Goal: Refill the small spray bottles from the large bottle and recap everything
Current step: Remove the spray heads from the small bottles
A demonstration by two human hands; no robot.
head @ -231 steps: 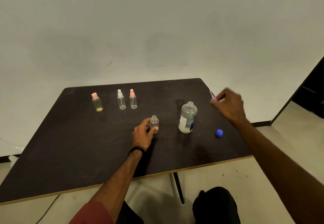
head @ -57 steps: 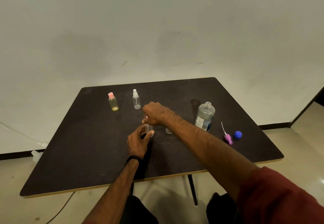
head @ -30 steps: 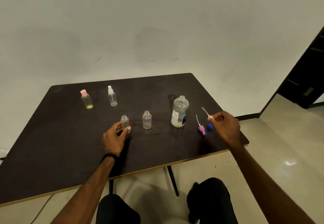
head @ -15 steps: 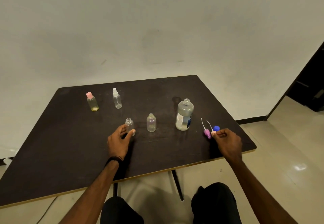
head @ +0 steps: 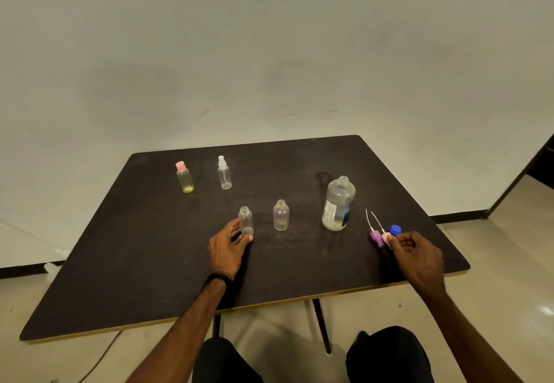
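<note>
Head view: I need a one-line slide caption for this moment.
Left hand holds an uncapped small bottle while the right hand sets a pink spray cap beside the large bottle.

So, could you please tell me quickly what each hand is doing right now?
Left hand: fingers curled round the uncapped small bottle standing on the table.
Right hand: pinching the pink spray cap at the table surface.

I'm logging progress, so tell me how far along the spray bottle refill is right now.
Early stage. Done: the large bottle and two small bottles stand uncapped, the blue cap and purple spray head on the table. In hand: the left hand holds one open bottle; the right hand pinches the pink spray head. Left: pouring, recapping, and two capped bottles at the back.
</note>
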